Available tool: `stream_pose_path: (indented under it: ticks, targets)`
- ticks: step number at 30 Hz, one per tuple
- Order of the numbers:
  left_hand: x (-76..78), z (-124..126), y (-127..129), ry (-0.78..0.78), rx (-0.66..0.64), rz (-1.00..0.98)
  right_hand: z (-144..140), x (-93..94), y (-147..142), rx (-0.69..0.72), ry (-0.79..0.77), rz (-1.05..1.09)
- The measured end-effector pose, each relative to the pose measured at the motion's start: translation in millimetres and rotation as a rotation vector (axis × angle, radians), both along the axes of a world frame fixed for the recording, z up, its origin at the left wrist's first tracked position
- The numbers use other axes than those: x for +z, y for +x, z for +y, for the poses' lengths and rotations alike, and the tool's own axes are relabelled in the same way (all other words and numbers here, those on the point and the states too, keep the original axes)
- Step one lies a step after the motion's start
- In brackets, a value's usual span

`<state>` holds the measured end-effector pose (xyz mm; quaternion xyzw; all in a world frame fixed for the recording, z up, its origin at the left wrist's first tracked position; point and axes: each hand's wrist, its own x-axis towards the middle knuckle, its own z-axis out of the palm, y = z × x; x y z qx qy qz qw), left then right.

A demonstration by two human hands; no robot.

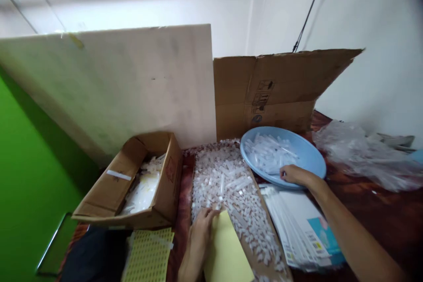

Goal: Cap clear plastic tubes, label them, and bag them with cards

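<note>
My left hand is low in the middle, its fingers curled at the top left corner of a plain yellow sheet. Small clear plastic pieces lie thickly just beyond its fingertips, with a few longer tubes among them. Over the near side of a light blue basin reaches my right hand, fingers closed together. Whatever is between them is too small to make out. Clear plastic tubes are heaped inside the basin.
An open cardboard box with whitish pieces stands left. A yellow label sheet lies before it, beside a black item. White printed packets lie below the basin, crumpled clear plastic at right. A cardboard panel stands behind.
</note>
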<state>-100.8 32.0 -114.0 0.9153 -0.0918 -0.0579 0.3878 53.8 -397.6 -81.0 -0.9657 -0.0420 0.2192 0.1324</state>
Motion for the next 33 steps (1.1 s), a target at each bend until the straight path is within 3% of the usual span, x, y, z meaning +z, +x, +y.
stream_pose_path:
  ticks: [7,13,18,26,33]
  targets:
    - [10.0,-6,21,0.091,-0.014,-0.058,3,-1.6,4,-0.012,0.094,0.068]
    - [25.0,-17,17,0.215,-0.047,0.022,7,-1.1,5,-0.019,0.199,0.081]
    - [15.5,-15,13,0.077,-0.037,-0.010,10,6.1,5,0.001,0.268,0.095]
    - [5.7,-12,9,-0.018,-0.028,-0.149,25,18.9,10,-0.016,0.204,0.083]
    - [11.7,-6,1,-0.279,0.035,-0.192,38,70.0,-8,-0.073,0.271,-0.357]
